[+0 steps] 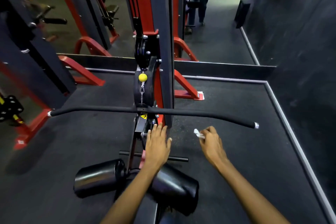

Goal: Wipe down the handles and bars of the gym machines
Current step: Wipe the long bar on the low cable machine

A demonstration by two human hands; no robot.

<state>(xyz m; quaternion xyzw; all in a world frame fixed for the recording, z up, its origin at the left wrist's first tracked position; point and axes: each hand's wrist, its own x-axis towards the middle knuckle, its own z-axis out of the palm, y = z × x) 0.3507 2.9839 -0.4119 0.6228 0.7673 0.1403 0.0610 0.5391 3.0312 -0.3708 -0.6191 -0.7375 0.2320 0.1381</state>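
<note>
From the head camera, a long black pulldown bar (101, 110) hangs across the middle of the scene, its long axis running left to right; it is matte and foam-like along its length, bends down slightly toward each tip, and ends in small silvery caps. At its centre it hangs from a short metal chain (142, 90) below a yellow ball (143, 77), in front of the machine's red and dark grey upright (164, 60). The left hand (157, 146) is stretched forward with fingers straight and released, holding nothing, its tips near the metal bracket at the foot of the upright, just nearer than the bar. The right hand (211, 142) is to its right, below the right half of the bar and apart from it, fingers clenched on a small crumpled white wipe (198, 133) that sticks out to the left. Near the bottom, two glossy black cylindrical knee pads (96, 176) lie on either side of the machine's frame, partly under the left forearm. The floor (236, 114) is dark speckled rubber. On the far side a mirror (218, 42) reflects red frames and a standing person's legs.
</note>
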